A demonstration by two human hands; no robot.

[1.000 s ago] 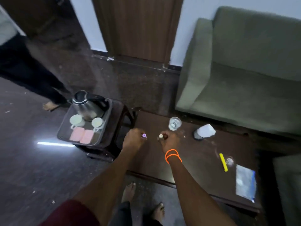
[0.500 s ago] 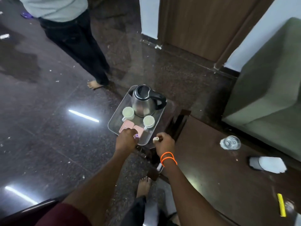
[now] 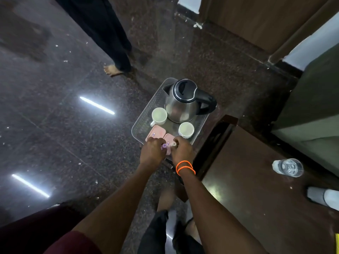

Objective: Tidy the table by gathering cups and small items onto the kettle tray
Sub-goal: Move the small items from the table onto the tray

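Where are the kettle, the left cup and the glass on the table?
kettle (image 3: 180, 105): head view, on its steel body.
left cup (image 3: 159, 116): head view, inside its mouth, on the tray.
glass (image 3: 287, 167): head view, on its clear side, lying on the table.

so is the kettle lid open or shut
Shut: the kettle stands upright on the tray, and its black lid sits flat in the rim.

Clear tray (image 3: 146, 114), kettle (image 3: 181, 105), two cups (image 3: 159, 116), two pink packets (image 3: 157, 132)
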